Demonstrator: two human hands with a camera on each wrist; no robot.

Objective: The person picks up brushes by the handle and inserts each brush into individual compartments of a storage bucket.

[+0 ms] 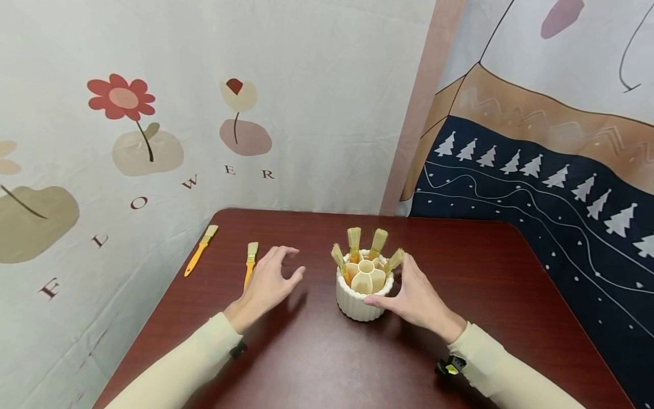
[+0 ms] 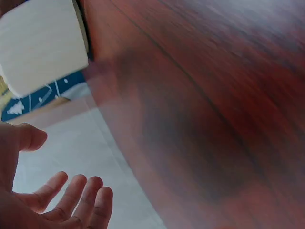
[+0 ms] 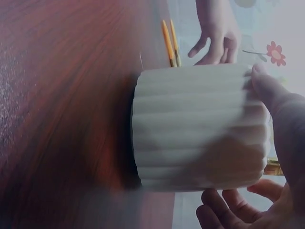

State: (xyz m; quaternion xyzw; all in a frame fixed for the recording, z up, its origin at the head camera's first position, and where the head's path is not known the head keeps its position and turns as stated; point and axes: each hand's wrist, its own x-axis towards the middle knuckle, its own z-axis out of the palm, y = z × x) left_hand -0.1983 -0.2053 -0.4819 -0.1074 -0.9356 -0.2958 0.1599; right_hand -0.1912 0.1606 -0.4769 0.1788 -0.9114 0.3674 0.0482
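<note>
A white ribbed holder (image 1: 359, 301) stands mid-table with several yellow-handled brushes (image 1: 354, 241) upright in its compartments. My right hand (image 1: 400, 287) grips the holder from the right, thumb on its front wall and fingers round its far side. The right wrist view shows the holder (image 3: 200, 126) close up with that hand (image 3: 238, 143) wrapped round it. My left hand (image 1: 290, 264) hovers over the table left of the holder, fingers spread and holding nothing. Beside it lies a loose brush (image 1: 250, 262). In the left wrist view the left hand (image 2: 57, 164) is open, with the holder (image 2: 43, 47) above it.
A second loose brush (image 1: 201, 250) lies near the left edge of the dark red table (image 1: 460, 272). Printed cloth backdrops hang close behind the table at the far side and along the right. The right wrist view also catches the two loose brushes (image 3: 169, 43).
</note>
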